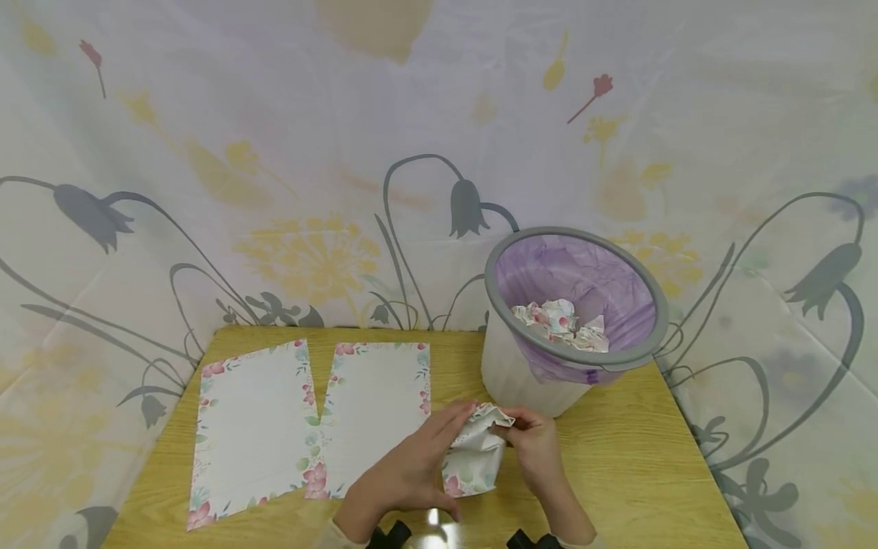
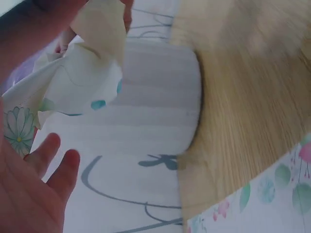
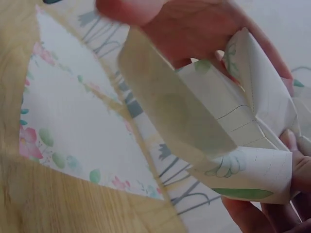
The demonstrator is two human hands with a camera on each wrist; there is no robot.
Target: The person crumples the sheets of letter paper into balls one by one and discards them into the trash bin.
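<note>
A partly crumpled sheet of flower-bordered paper (image 1: 476, 450) is held above the table between my hands. My right hand (image 1: 538, 450) pinches its upper right edge; in the right wrist view the right fingers (image 3: 286, 213) are bent around a folded end. My left hand (image 1: 408, 469) is spread along the paper's left side, with the thumb apart from it. The left wrist view shows two left fingers (image 2: 63, 174) extended, nothing between them. Folds of the crumpled paper (image 2: 82, 77) hide part of the right hand there.
Two flat sheets, one on the left (image 1: 254, 435) and another beside it (image 1: 377, 412), lie on the wooden table (image 1: 631, 473). A white bin (image 1: 528, 385) with a grey rim and purple liner stands behind my right hand, holding crumpled paper (image 1: 559, 320). A flower-patterned cloth (image 1: 329, 168) hangs behind.
</note>
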